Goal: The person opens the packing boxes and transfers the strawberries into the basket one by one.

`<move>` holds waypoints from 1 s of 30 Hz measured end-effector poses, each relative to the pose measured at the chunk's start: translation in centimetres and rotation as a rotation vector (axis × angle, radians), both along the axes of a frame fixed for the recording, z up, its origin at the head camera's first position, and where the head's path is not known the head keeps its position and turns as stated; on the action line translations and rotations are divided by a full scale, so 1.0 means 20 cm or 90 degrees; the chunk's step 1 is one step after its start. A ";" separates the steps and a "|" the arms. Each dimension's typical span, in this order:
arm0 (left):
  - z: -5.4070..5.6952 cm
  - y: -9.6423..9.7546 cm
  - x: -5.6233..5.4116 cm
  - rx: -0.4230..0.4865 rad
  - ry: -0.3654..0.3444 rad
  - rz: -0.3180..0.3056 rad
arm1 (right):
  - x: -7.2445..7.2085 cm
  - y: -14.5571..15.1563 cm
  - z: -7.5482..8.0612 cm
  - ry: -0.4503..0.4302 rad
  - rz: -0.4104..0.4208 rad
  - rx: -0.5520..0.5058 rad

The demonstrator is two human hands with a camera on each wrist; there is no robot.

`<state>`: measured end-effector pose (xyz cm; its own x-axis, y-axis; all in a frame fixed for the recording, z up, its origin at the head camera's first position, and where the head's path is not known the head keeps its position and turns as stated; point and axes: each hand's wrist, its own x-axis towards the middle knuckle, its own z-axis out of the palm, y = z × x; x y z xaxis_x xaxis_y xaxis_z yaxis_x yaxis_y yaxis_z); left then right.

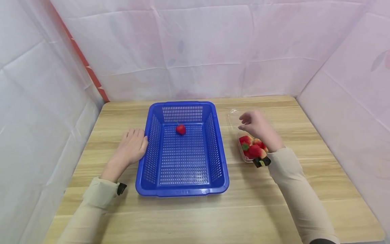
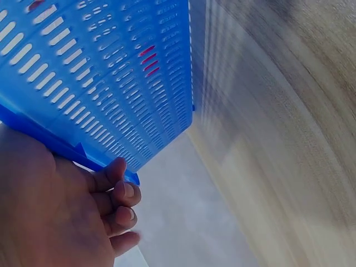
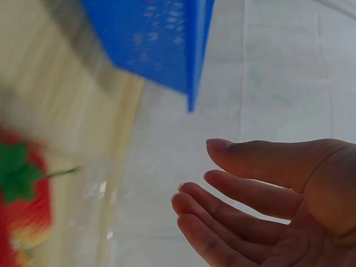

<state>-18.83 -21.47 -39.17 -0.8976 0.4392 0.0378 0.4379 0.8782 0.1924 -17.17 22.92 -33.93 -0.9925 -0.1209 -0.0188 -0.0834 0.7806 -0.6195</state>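
Note:
A blue plastic basket [image 1: 182, 190] with slotted walls stands on the table, a single strawberry [image 1: 180, 129] lying on its floor toward the far end. My left hand [image 1: 133, 146] holds the basket's left rim; in the left wrist view its fingers curl beneath the rim and the thumb is hidden. To the right of the basket, several strawberries [image 1: 254, 151] fill a clear plastic box [image 1: 247, 160] whose lid stands open at the back. Above the lid side of this box is my right hand [image 1: 259, 126], fingers loosely bent, with nothing between thumb and fingers in the right wrist view.
The wooden tabletop [image 1: 195, 220] carries everything. White patterned sheets [image 1: 198, 51] hang behind it and at both sides. An orange-red strip [image 1: 80, 54] runs down the back left corner.

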 end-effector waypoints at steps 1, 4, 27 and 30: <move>0.00 0.00 0.00 0.001 -0.005 0.002 | 0.01 0.02 -0.01 -0.002 -0.001 0.000; 0.01 0.01 0.01 0.003 -0.014 0.006 | 0.05 0.07 -0.05 -0.013 -0.009 0.010; 0.00 0.01 0.01 0.001 0.015 0.013 | 0.08 0.20 -0.34 -0.064 -0.037 0.085; 0.00 0.01 0.01 0.000 0.013 0.014 | 0.07 0.19 -0.37 -0.049 -0.047 0.093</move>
<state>-18.57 -21.32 -39.20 -0.9058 0.4199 0.0566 0.4228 0.8873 0.1843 -15.73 26.82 -41.39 -0.9936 -0.0375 -0.1066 0.0212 0.8648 -0.5017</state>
